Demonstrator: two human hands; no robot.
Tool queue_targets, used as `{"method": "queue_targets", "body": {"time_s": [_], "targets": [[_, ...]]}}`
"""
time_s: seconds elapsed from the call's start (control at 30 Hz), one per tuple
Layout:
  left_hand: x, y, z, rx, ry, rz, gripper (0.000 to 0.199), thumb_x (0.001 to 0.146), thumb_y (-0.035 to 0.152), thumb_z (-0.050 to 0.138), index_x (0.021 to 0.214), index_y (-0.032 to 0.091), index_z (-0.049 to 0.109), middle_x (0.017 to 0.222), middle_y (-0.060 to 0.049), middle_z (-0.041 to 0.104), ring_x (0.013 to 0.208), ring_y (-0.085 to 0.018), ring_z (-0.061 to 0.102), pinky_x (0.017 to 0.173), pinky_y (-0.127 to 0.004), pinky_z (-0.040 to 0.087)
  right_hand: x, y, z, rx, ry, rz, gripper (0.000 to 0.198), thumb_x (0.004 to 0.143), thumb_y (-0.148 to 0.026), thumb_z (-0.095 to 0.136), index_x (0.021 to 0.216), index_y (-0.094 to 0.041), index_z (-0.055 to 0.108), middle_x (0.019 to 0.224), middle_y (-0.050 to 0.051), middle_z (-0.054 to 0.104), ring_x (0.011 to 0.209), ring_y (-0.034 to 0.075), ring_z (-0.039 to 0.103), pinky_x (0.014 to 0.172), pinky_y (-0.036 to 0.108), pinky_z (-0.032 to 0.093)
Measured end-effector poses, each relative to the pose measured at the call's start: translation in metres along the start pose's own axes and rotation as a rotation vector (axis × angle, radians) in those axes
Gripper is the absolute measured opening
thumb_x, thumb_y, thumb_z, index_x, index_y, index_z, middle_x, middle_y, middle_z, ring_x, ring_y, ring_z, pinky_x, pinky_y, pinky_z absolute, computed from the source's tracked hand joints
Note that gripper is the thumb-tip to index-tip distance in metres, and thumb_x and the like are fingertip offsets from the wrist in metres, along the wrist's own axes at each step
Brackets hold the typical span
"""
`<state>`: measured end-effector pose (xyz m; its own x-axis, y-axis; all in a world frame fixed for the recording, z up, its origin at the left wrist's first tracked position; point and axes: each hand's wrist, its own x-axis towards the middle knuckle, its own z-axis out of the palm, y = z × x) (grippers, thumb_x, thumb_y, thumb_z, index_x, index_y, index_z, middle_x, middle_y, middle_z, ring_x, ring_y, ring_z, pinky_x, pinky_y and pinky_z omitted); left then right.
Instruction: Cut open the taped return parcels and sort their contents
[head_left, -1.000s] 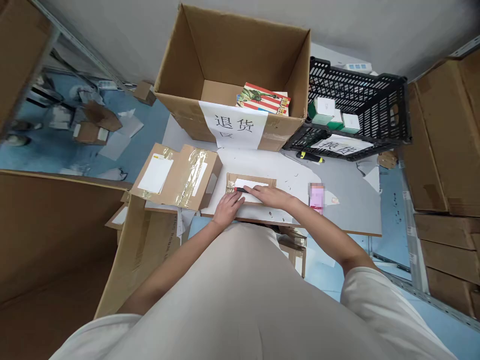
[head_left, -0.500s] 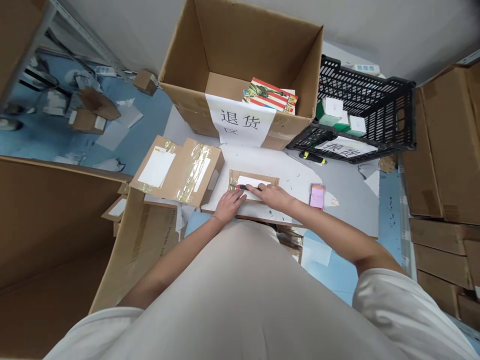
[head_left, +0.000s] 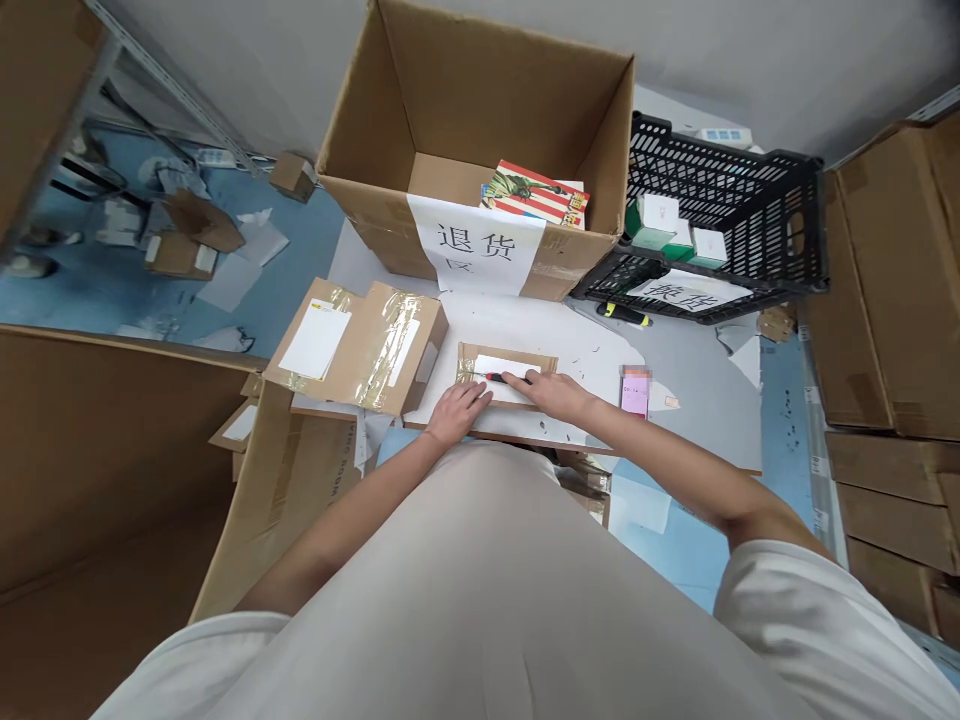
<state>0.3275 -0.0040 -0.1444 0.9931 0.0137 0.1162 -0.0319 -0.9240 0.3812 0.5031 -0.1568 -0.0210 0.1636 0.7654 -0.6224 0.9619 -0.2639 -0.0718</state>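
A small flat cardboard box [head_left: 490,352] with a white label lies on the table in front of me. Clear tape covers its left end. In my right hand [head_left: 553,393] is a red and black box cutter [head_left: 495,377], held low over the box with its thin blade pointing left at the taped end. My left hand [head_left: 458,410] rests open at the near left corner of the same box, fingers stretched over its edge. Whether the blade is in the tape is too small to tell.
Left stand taped cartons [head_left: 358,330]. Behind is a big open carton [head_left: 367,215] holding booklets [head_left: 536,193]; right of it, a black crate [head_left: 787,290] holds small green-white boxes [head_left: 660,215]. A yellow-black cutter [head_left: 627,315] and a phone-like pink item [head_left: 635,392] lie on the white table [head_left: 712,400].
My right hand and the box cutter have shifted slightly right along the box, and more of the blade shows. My left hand stays in place. The view has tilted a little.
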Motion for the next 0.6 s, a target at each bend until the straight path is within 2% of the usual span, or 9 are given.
{"method": "queue_targets", "body": {"time_s": [0.2, 0.33, 0.47, 0.53, 0.6], "targets": [[-0.001, -0.001, 0.003, 0.038, -0.002, -0.005, 0.04, 0.09, 0.011, 0.04, 0.121, 0.024, 0.062, 0.127, -0.009, 0.063, 0.121, -0.025, 0.052, 0.097, -0.044, 0.044, -0.053, 0.034, 0.003, -0.056, -0.115, 0.142, 0.07, 0.087, -0.002, 0.031, 0.151, -0.028, 0.02, 0.116, 0.017, 0.059, 0.092, 0.028, 0.067, 0.071, 0.034, 0.048], [-0.001, -0.001, 0.006, 0.039, -0.001, -0.015, 0.042, 0.088, 0.008, 0.04, 0.12, 0.025, 0.062, 0.125, -0.009, 0.063, 0.119, -0.024, 0.053, 0.095, -0.043, 0.044, -0.085, 0.044, 0.012, -0.086, -0.156, 0.218, 0.076, 0.084, -0.001, 0.035, 0.152, -0.03, 0.016, 0.114, 0.016, 0.059, 0.087, 0.027, 0.067, 0.066, 0.031, 0.047], [0.001, 0.002, 0.0, 0.044, -0.008, -0.02, 0.042, 0.087, 0.008, 0.042, 0.119, 0.026, 0.062, 0.124, -0.009, 0.064, 0.117, -0.024, 0.054, 0.094, -0.042, 0.043, -0.106, 0.043, 0.025, -0.045, -0.096, 0.273, 0.078, 0.083, 0.0, 0.036, 0.152, -0.031, 0.016, 0.114, 0.016, 0.06, 0.085, 0.025, 0.067, 0.066, 0.03, 0.046], [0.002, 0.005, -0.006, 0.042, -0.012, -0.016, 0.039, 0.087, 0.011, 0.043, 0.118, 0.025, 0.062, 0.123, -0.01, 0.063, 0.115, -0.025, 0.054, 0.094, -0.043, 0.043, -0.118, 0.045, 0.038, 0.094, -0.021, 0.268, 0.074, 0.085, -0.004, 0.039, 0.152, -0.029, 0.02, 0.111, 0.014, 0.062, 0.082, 0.023, 0.066, 0.067, 0.03, 0.047], [0.006, 0.008, -0.015, 0.032, -0.032, -0.011, 0.033, 0.088, 0.018, 0.046, 0.117, 0.025, 0.062, 0.121, -0.011, 0.063, 0.113, -0.027, 0.055, 0.094, -0.045, 0.042, -0.126, 0.047, 0.058, 0.333, 0.126, 0.27, 0.065, 0.089, -0.013, 0.04, 0.151, -0.026, 0.025, 0.108, 0.012, 0.064, 0.083, 0.022, 0.065, 0.071, 0.032, 0.048]]}}
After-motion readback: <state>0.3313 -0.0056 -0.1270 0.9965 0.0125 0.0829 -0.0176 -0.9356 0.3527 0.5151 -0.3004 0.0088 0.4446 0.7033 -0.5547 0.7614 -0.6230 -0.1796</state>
